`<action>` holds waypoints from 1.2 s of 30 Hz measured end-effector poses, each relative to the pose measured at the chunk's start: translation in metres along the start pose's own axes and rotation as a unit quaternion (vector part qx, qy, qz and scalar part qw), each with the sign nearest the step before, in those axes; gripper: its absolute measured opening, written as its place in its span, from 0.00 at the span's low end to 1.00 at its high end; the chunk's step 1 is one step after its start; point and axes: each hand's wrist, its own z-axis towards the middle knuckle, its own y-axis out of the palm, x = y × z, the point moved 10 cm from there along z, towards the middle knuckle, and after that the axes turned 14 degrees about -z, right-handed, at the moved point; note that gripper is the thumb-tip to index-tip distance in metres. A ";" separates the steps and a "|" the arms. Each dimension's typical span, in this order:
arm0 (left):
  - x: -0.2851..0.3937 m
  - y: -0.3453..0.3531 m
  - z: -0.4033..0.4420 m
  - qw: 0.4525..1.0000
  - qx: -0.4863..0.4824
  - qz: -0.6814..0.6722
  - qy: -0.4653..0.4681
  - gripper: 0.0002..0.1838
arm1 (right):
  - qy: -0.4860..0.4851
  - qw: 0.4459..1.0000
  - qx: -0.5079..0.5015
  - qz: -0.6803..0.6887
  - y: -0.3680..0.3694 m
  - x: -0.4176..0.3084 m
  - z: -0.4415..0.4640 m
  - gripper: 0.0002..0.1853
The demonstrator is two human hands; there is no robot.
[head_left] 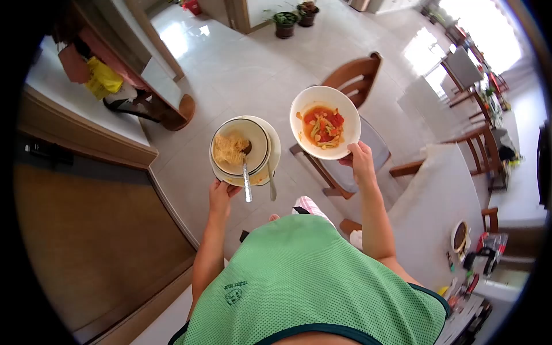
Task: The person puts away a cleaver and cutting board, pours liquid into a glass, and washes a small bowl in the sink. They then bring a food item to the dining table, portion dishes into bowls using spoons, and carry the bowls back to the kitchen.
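My left hand (221, 196) is closed on the lower rim of a stack of bowls (275, 138). The top bowl (256, 130) holds a clump of pale, noodle-like food (228, 150). A metal spoon (247, 181) rests in it, its handle over the near rim. Beside it, a second utensil's handle (272, 187) sticks out of the stack. On the right, a white bowl (302, 104) with red sauce and chopped pieces (325, 125) is gripped at its near right rim by my right hand (360, 159). Both hands are held out apart over the floor.
A wooden chair (359, 80) with a grey seat stands just beyond the right bowl. To the right is a light-covered table (434, 213) with a dish (460, 237) on it. A wooden door (92, 230) and a shelf with bags are at left. Potted plants (285, 26) stand ahead.
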 end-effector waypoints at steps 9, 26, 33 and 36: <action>0.119 -0.022 0.163 0.996 0.059 -0.036 0.052 0.10 | -0.026 0.996 -0.071 -0.041 0.149 -0.092 0.185 0.14; 0.312 0.000 0.529 0.984 0.072 -0.116 0.110 0.11 | -0.039 0.989 -0.114 -0.087 0.381 -0.267 0.527 0.13; 0.396 0.022 0.685 0.990 0.039 -0.099 0.093 0.09 | -0.025 0.995 -0.066 -0.065 0.435 -0.333 0.655 0.13; 0.429 0.032 0.730 0.984 0.078 -0.117 0.108 0.08 | -0.032 0.994 -0.076 -0.071 0.462 -0.359 0.707 0.12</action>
